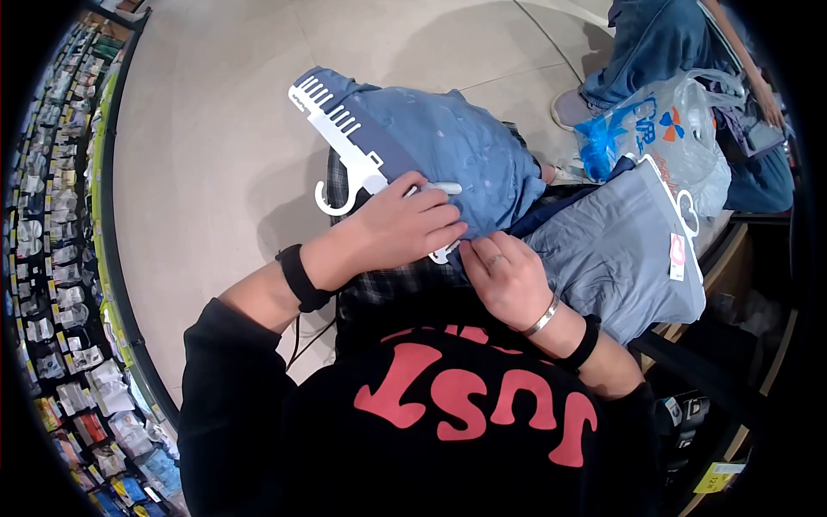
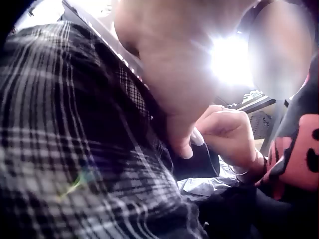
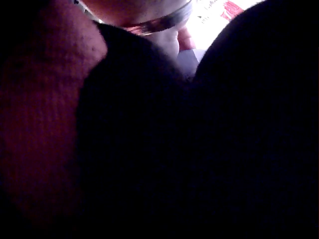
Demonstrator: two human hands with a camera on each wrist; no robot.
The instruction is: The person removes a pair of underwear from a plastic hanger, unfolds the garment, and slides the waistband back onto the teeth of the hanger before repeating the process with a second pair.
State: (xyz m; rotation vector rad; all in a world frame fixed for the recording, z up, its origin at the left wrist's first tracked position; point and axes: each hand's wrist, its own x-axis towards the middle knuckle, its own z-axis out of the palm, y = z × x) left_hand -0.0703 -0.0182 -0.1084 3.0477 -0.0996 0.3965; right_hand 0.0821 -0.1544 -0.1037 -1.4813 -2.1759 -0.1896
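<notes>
Across the lap lies a blue garment [image 1: 482, 142] with a darker band along a white plastic clothes hanger [image 1: 345, 151]. The hanger's hook points left, toward the person's left wrist. My left hand [image 1: 405, 220] lies over the hanger's middle, fingers curled onto it and the garment's edge. My right hand [image 1: 508, 276] pinches the garment's edge by the hanger's near end, its fingertips close to the left hand's. The left wrist view shows both hands meeting at a dark cloth edge. Dark fabric fills most of the right wrist view, with a bracelet [image 3: 164, 22] at the top.
Grey garments [image 1: 594, 250] on another white hanger lie to the right. Beyond them stands a plastic shopping bag [image 1: 659, 121] beside another person's jeans [image 1: 655, 43]. Shelves of packaged goods [image 1: 65, 258] run along the left; a wooden shelf edge [image 1: 762, 362] is at the right.
</notes>
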